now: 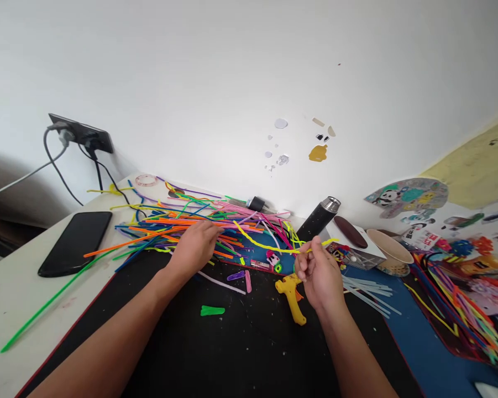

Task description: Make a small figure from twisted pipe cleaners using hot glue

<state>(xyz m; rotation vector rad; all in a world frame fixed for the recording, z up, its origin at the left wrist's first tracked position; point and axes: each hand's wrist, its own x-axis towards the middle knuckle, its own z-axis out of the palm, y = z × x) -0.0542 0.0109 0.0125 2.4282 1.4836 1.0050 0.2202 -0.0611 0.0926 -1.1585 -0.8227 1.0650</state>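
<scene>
My right hand (pixel 321 276) pinches a bent yellow pipe cleaner (pixel 260 243), whose long end reaches left toward the pile. My left hand (pixel 195 247) is over a heap of colourful pipe cleaners (pixel 149 225), its fingers curled down among orange and pink ones; its fingertips are partly hidden, so what they grip cannot be made out. A yellow glue gun (pixel 291 298) lies on the black mat just left of my right hand. Between the hands lie purple and pink folded pieces (pixel 247 281), and a green folded piece (pixel 212 310) sits nearer to me.
A phone (pixel 75 243) lies on the table at left, below a wall socket (pixel 82 132) with cables. A dark flask (pixel 320 218) leans near the wall. Translucent glue sticks (pixel 371 293), a bowl (pixel 389 247) and more pipe cleaners (pixel 466 309) are at right.
</scene>
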